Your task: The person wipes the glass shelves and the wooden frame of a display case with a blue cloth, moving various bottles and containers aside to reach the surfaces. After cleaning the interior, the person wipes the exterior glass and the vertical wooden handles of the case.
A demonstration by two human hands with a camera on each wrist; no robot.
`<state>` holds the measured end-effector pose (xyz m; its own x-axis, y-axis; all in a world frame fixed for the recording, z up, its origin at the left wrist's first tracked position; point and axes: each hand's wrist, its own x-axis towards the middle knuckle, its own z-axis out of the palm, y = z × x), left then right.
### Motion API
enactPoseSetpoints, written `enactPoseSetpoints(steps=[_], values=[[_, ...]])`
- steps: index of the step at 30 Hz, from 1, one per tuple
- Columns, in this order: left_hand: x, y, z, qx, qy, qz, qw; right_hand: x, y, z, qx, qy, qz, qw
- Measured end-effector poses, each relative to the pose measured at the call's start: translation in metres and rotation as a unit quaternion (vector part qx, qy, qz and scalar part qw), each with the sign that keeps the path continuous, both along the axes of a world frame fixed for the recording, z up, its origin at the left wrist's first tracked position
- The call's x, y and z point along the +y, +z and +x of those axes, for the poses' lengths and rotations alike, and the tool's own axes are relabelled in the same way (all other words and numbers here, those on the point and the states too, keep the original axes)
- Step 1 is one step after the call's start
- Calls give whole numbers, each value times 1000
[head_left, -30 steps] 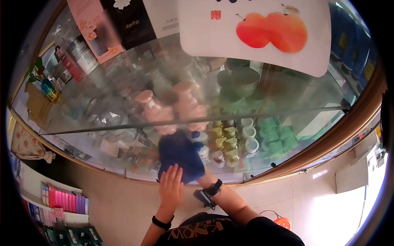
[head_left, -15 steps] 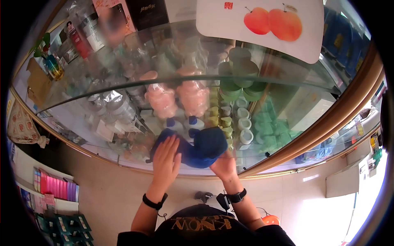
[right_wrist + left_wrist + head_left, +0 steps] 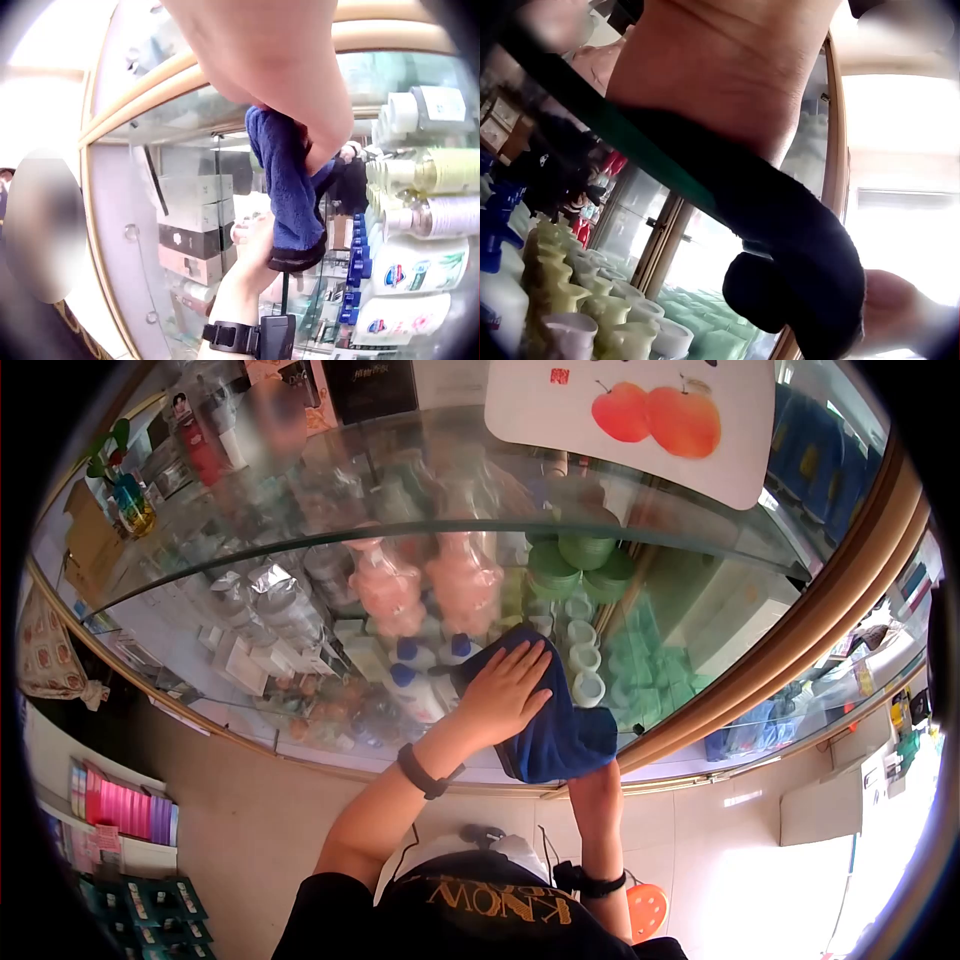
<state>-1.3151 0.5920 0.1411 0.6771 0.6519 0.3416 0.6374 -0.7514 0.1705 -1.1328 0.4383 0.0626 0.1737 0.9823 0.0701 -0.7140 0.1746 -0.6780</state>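
A dark blue cloth point(image 3: 565, 735) with a black edge lies across the front of the glass display case. My left hand point(image 3: 508, 692) rests on it from above, fingers straight and spread a little. At the cloth's right end my right hand point(image 3: 597, 785) is mostly covered by it in the head view. The right wrist view shows that right hand point(image 3: 277, 60) gripping a bunched fold of the cloth point(image 3: 281, 180), thumb along its side. White bottles with blue caps point(image 3: 405, 675) stand just left of the cloth, small white-lidded containers point(image 3: 588, 688) to its right.
Inside the case are pink bottles point(image 3: 463, 585), green round jars point(image 3: 560, 565) and green packs point(image 3: 650, 670). A glass edge point(image 3: 430, 526) spans the case. A white board with painted fruit point(image 3: 640, 460) lies on top. The wooden frame point(image 3: 740, 700) curves along the right.
Both hands and the cloth have moved right along the case front. The left hand, earlier at the cloth's left end, now reaches diagonally over it; the right hand has become more covered.
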Motion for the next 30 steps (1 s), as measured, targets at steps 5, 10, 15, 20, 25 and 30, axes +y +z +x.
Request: enactPoseSetpoints(steps=[5, 10, 15, 20, 25, 30], values=[[-16, 1, -20, -18, 10, 18, 1000, -38, 34, -9, -60, -130, -156, 977], [-48, 9, -55, -38, 94, 58, 993, -29, 59, -22, -272, -231, -62, 932], [-70, 7, -92, -39, 216, 59, 974, 44, 111, -23, -683, -247, 36, 686], [-86, -4, -132, -25, 287, 95, 953, 109, 99, -40, -817, -167, 60, 548], [-92, -7, -176, -22, 365, 90, 926, 151, 80, -70, -783, -129, 177, 583], [-86, -6, -200, -35, 399, 83, 912, 126, 96, -80, -816, -105, 167, 544]])
